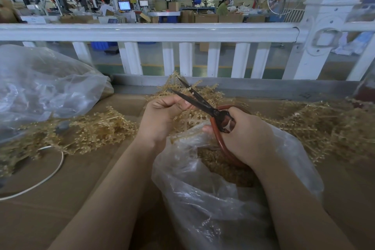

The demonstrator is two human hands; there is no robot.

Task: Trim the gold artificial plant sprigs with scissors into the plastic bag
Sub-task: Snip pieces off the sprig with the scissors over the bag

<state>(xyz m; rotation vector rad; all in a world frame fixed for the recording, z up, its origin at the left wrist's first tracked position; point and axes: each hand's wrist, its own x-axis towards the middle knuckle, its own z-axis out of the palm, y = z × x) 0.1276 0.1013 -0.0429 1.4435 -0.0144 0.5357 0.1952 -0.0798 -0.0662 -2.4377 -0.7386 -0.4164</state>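
While left hand pinching gold plastic sprig, right hand gripping parted red-handled scissors: risks nicking fingertips, offcuts missing clear plastic bag.

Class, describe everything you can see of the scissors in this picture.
The scissors have two long, dark, pointed metal blades and looped handles coated in red-brown. The blades are parted and point up and away from the person, above the open plastic bag. The right hand grips the handles, fingers curled round them. A thin pale stem of the gold sprig pinched by the left hand lies at the blades.
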